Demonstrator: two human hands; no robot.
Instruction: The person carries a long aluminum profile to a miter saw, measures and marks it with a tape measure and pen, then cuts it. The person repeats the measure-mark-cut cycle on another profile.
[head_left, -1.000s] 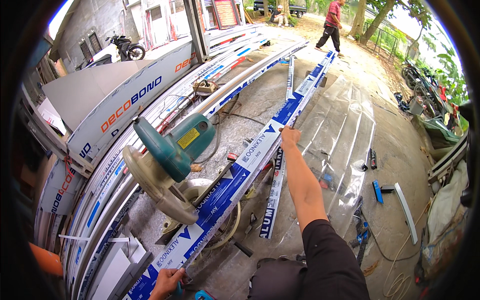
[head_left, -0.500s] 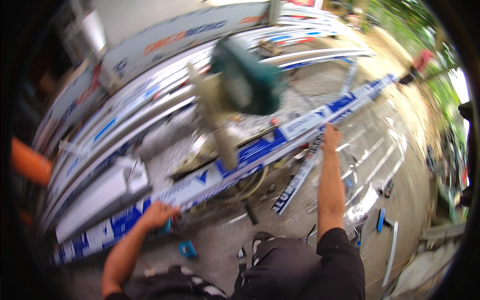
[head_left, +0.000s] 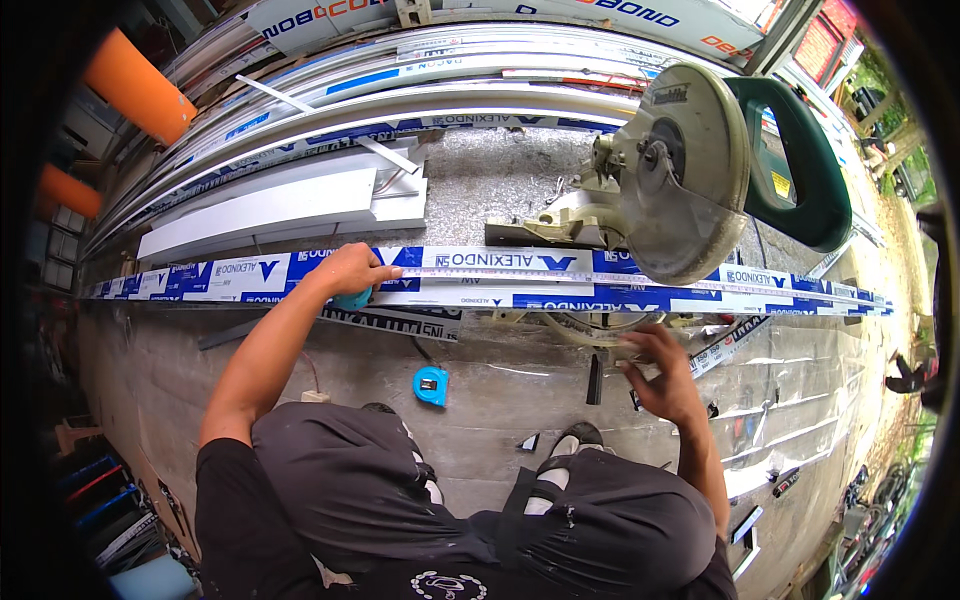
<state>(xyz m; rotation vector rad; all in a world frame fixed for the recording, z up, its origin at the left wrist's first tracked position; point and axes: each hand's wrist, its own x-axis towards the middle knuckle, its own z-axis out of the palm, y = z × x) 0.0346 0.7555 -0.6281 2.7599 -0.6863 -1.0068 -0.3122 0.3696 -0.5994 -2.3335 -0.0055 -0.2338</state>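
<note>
Hands at a long film-wrapped profile beside a mitre saw on a concrete floor.

The profile [head_left: 480, 278], a long metal bar wrapped in white film with blue label blocks, lies straight across the floor [head_left: 500, 385] from its left edge to its right. The left hand [head_left: 352, 270] rests on the bar, fingers curled over a small teal object whose kind I cannot tell. The right hand [head_left: 660, 375] hovers just in front of the bar with fingers loosely spread, holding nothing visible. The mitre saw [head_left: 690, 170], grey guard and green handle, stands over the bar's right half. A blue tape measure [head_left: 431, 384] lies on the floor between the knees and the bar. Behind the bar are stacked white profiles [head_left: 270, 205], and at the far left orange pipes [head_left: 135, 85].
</note>
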